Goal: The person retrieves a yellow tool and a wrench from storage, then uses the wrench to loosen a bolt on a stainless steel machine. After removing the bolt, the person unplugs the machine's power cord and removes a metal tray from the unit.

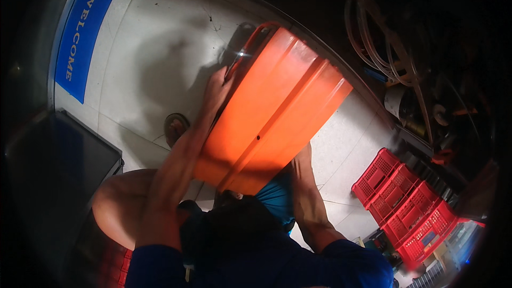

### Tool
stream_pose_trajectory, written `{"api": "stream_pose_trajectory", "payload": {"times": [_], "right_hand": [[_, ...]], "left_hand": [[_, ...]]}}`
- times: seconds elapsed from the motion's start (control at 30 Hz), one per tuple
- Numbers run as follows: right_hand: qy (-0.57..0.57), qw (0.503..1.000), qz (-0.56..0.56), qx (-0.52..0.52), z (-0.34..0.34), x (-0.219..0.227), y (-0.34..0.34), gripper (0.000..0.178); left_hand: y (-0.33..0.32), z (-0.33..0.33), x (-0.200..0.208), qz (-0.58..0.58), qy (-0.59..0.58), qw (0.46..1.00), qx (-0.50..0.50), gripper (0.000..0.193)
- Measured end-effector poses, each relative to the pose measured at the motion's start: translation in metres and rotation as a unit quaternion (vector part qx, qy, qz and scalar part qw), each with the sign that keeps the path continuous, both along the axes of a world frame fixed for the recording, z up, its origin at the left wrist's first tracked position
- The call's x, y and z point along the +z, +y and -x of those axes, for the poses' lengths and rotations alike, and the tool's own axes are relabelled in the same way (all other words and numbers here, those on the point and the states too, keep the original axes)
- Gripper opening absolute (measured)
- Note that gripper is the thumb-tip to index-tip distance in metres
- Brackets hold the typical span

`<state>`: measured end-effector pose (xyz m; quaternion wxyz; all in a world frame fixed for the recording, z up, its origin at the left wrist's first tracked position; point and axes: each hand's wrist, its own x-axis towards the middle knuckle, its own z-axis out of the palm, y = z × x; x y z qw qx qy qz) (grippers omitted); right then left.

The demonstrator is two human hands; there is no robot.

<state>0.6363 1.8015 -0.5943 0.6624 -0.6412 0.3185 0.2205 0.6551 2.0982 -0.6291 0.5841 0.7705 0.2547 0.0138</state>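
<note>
A large orange casing (266, 117) with long ridges and a small dark hole stands tilted in front of me, over my lap. My left hand (217, 86) is closed at its left edge, near a dark part with an orange rim (255, 40) at the far end; the fingertips are partly hidden. My right forearm (305, 181) reaches up to the casing's near right side. The right hand goes out of sight behind the casing, so its fingers do not show. What lies under the casing is hidden too.
On the pale tiled floor (154, 37), a blue doormat (88, 40) lies at the far left. A dark flat-topped box (64, 160) is left of my bare knee. Red stacked baskets (397, 197) stand at right. Coiled clear tubing (368, 42) hangs at the far right.
</note>
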Motion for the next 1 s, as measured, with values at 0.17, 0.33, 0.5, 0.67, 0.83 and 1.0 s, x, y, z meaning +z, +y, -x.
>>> {"api": "stream_pose_trajectory", "payload": {"times": [0.17, 0.33, 0.5, 0.67, 0.83, 1.0], "right_hand": [[-0.081, 0.996, 0.034, 0.008, -0.092, -0.004, 0.011, 0.042], [-0.138, 0.988, 0.022, 0.064, -0.197, 0.016, 0.055, 0.042], [-0.12, 0.99, 0.038, 0.058, -0.182, 0.006, 0.052, 0.041], [-0.071, 0.996, 0.052, -0.026, -0.07, -0.006, 0.027, 0.041], [-0.083, 0.994, 0.044, -0.051, -0.058, -0.013, 0.039, 0.04], [-0.095, 0.993, 0.046, -0.052, -0.065, -0.017, 0.044, 0.04]], "left_hand": [[-0.009, -0.107, 0.036, -0.012, 0.046, 0.997, -0.061, 0.045], [0.02, -0.197, 0.028, -0.147, 0.161, 0.966, -0.14, 0.065], [0.015, -0.188, 0.047, -0.221, 0.112, 0.967, -0.066, 0.061], [0.011, -0.07, 0.08, -0.017, 0.004, 1.0, 0.025, 0.044], [-0.009, 0.007, 0.099, 0.106, 0.009, 0.981, 0.161, 0.035], [-0.027, 0.022, 0.08, 0.168, -0.07, 0.924, 0.335, 0.035]]}}
